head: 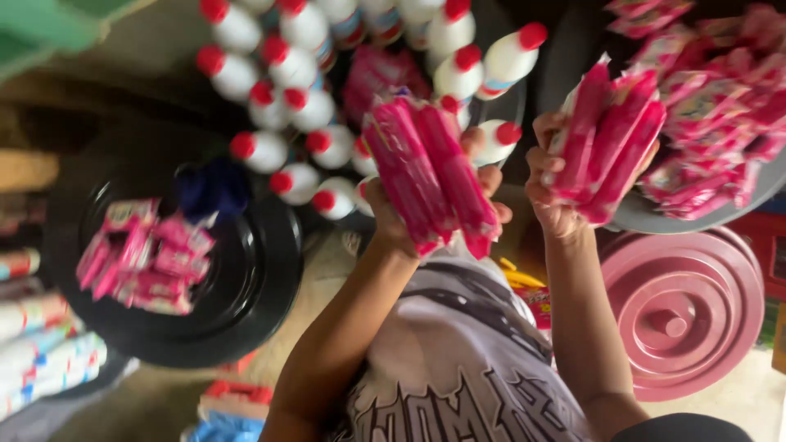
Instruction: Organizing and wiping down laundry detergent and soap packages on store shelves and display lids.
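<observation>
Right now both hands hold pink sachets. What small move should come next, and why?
Probably lower the left hand and its sachet bundle toward the black lid, where a few loose pink sachets already lie. The right hand grips a second bundle.

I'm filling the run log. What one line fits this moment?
left hand: holds pink packets | right hand: holds pink packets | behind: white bottles

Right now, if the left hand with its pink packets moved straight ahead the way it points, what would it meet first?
Probably the white bottles with red caps. The left hand lifts its bundle of pink packets toward that cluster, which lies just past it. Depth is unclear, so it might pass above them.
</observation>
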